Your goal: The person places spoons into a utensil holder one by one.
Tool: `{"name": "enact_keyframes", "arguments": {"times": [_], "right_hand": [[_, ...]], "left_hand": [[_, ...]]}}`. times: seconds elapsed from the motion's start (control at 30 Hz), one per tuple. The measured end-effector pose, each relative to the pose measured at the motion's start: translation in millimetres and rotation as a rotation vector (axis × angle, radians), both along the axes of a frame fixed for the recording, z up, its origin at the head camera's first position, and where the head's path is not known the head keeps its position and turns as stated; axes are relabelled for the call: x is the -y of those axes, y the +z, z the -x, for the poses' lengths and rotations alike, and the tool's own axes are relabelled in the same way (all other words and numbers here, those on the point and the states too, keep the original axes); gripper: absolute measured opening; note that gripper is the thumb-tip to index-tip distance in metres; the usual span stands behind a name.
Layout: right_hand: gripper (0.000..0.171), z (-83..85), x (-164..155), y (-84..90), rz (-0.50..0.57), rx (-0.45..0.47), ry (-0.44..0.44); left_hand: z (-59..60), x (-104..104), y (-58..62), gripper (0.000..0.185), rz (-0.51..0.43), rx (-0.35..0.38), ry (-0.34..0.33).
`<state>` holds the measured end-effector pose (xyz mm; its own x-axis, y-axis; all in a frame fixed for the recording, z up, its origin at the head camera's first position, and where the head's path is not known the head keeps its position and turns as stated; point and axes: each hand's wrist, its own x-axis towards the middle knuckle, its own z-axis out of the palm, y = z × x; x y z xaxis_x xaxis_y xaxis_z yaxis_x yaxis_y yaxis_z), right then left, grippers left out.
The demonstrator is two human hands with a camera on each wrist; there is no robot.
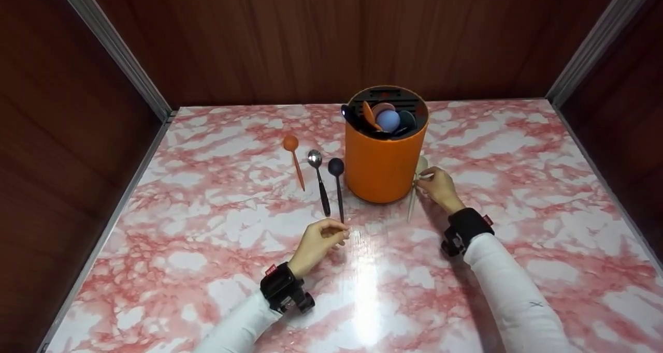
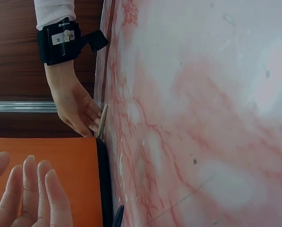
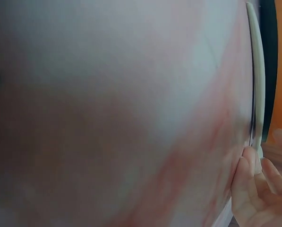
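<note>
My right hand (image 1: 439,187) pinches a cream-coloured spoon (image 1: 412,203) that lies beside the orange utensil holder (image 1: 383,169), its bowl partly hidden behind the fingers. The right wrist view shows the pale handle (image 3: 258,71) along the tabletop, with fingertips at one end. My left hand (image 1: 317,241) hovers near the handle end of a dark spoon (image 1: 336,167), fingers loosely bent and holding nothing. In the left wrist view its fingers (image 2: 31,189) are extended in front of the holder. Left of the holder also lie a metal spoon (image 1: 315,159) with a black handle and an orange spoon (image 1: 291,144).
Several utensils stand in the holder's black slotted top, among them a blue rounded one (image 1: 388,120) and an orange one (image 1: 369,114). The red-and-white marbled table (image 1: 233,187) is bounded by dark wood-look panels (image 1: 331,42) at the back and both sides.
</note>
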<state>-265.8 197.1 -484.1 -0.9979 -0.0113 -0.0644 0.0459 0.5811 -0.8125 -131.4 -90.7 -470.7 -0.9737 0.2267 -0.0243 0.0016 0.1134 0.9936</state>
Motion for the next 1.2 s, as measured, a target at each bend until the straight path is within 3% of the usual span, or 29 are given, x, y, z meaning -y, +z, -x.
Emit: {"name": "enact_keyframes", "arguments": {"times": [0.13, 0.2, 0.27, 0.37, 0.43, 0.5, 0.63, 1.2], "right_hand": [[0.034, 5.3, -2, -7.6, -0.055, 0.022, 0.004], [0.034, 16.2, -8, -22.9, -0.082, 0.03, 0.015], [0.031, 36.8, -22, -56.0, -0.057, -0.034, 0.046], [0.028, 47.9, -27, -66.8, -0.08, -0.003, 0.063], [0.022, 42.6, -22, -54.7, -0.097, 0.034, 0.05], [0.019, 24.1, -8, -20.5, -0.153, 0.122, 0.031], [0.014, 4.2, 1, 9.0, -0.12, 0.132, 0.033], [0.01, 3.0, -1, 13.2, 0.044, 0.31, -0.052]], "left_hand": [[-1.0, 0, 0.2, 0.022, 0.01, -0.005, -0.008], [-1.6, 0, 0.2, 0.022, 0.014, -0.001, -0.007], [-2.1, 0, 0.0, 0.022, 0.015, 0.001, -0.005], [-2.2, 0, -1.1, 0.022, 0.015, 0.004, 0.0], [-2.2, 0, -1.7, 0.022, 0.017, 0.006, 0.003], [-2.2, 0, -2.3, 0.022, 0.016, 0.007, 0.0], [-2.2, -1, -2.2, 0.023, 0.021, 0.014, -0.005], [-2.5, -2, -1.0, 0.025, 0.005, 0.036, -0.011]]}}
